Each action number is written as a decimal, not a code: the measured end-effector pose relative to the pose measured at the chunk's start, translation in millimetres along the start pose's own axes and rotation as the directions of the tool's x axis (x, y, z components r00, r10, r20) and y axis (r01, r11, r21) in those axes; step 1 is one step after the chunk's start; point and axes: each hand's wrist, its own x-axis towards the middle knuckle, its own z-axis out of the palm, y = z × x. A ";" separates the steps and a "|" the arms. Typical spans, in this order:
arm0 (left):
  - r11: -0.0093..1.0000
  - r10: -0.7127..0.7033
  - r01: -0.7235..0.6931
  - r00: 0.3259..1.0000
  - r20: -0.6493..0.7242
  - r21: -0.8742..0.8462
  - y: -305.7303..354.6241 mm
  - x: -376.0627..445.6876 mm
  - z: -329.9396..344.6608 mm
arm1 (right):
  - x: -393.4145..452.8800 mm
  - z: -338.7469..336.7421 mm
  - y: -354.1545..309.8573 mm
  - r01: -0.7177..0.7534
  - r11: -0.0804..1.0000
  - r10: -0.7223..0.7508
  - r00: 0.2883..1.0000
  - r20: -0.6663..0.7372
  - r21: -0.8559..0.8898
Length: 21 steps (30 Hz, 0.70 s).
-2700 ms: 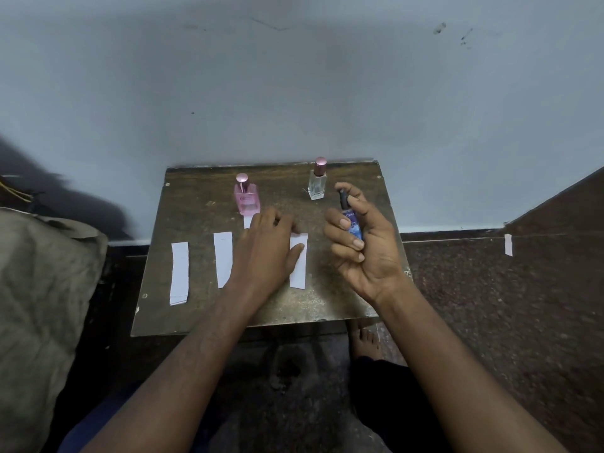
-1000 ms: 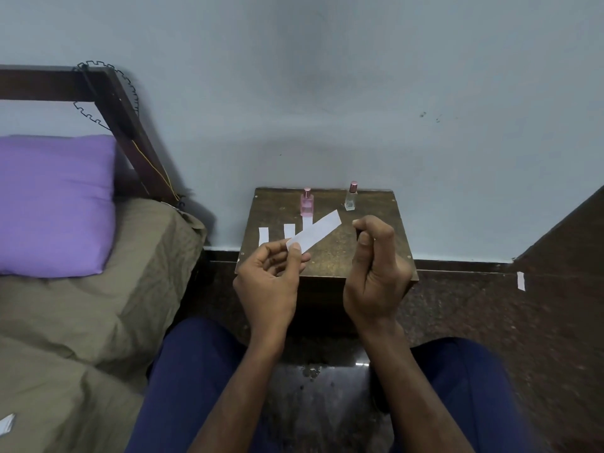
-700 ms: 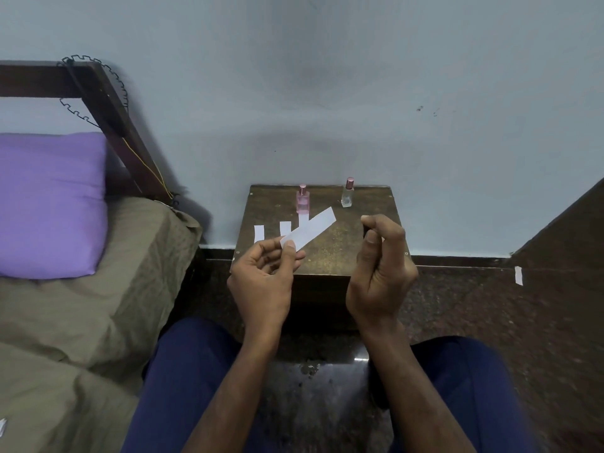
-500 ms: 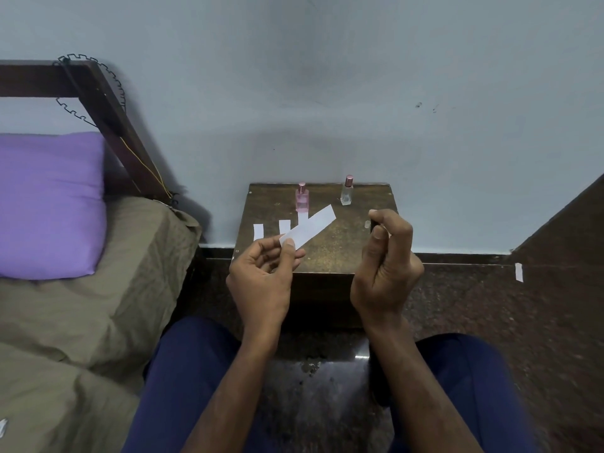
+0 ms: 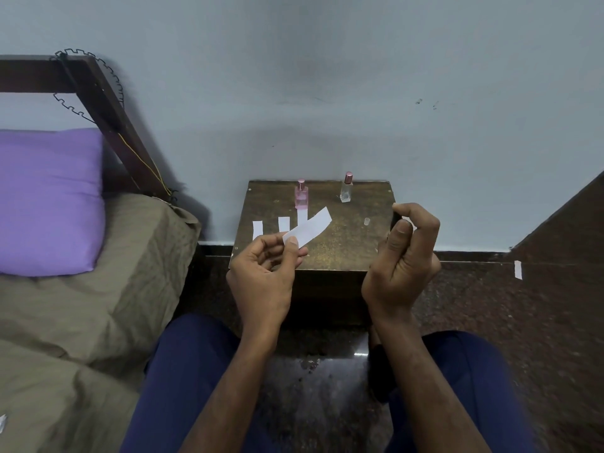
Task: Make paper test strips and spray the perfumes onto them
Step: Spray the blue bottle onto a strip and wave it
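Left hand [image 5: 261, 276] pinches paper strip [image 5: 309, 227] above the table's [image 5: 343, 253] near-left corner, long axis rising toward the right hand [image 5: 403, 256], whose fingers curl round a small dark sprayer [image 5: 395, 220], strip to its left.

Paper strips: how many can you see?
5. One strip is in the left hand, three lie on the table at and, one on the floor. More may be hidden.

strip [image 5: 307, 228] lifted off table [image 5: 346, 253] | right hand [image 5: 403, 256] drifted right, w/ spray
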 end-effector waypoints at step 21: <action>1.000 0.009 -0.009 1.000 0.001 -0.021 0.0 0.6 4.4 | -0.3 -1.9 7.8 0.005 1.000 -0.005 0.999 0.041 0.002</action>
